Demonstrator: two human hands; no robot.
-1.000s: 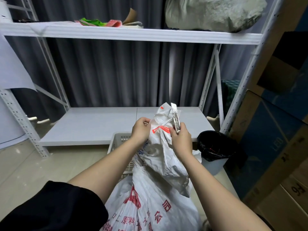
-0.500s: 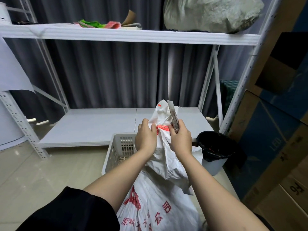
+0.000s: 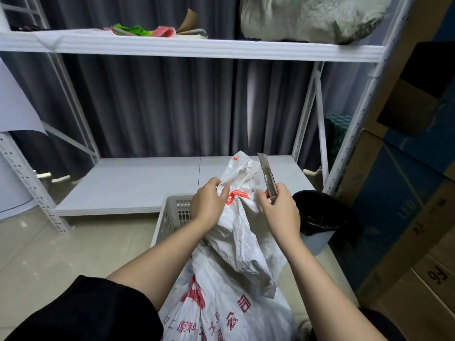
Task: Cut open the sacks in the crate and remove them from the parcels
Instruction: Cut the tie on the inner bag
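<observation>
Left hand [image 3: 209, 201] grips sack [image 3: 240, 217]; right hand [image 3: 279, 209] holds knife [image 3: 267, 177]

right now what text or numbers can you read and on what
"原料" in red, with more red characters cut off or creased, on the big sack.
"LED", faint, on the blue box.
"56" or "95", seen rotated, on the brown box.
Small white print on the red tie around the small sack: too small to read.
</observation>
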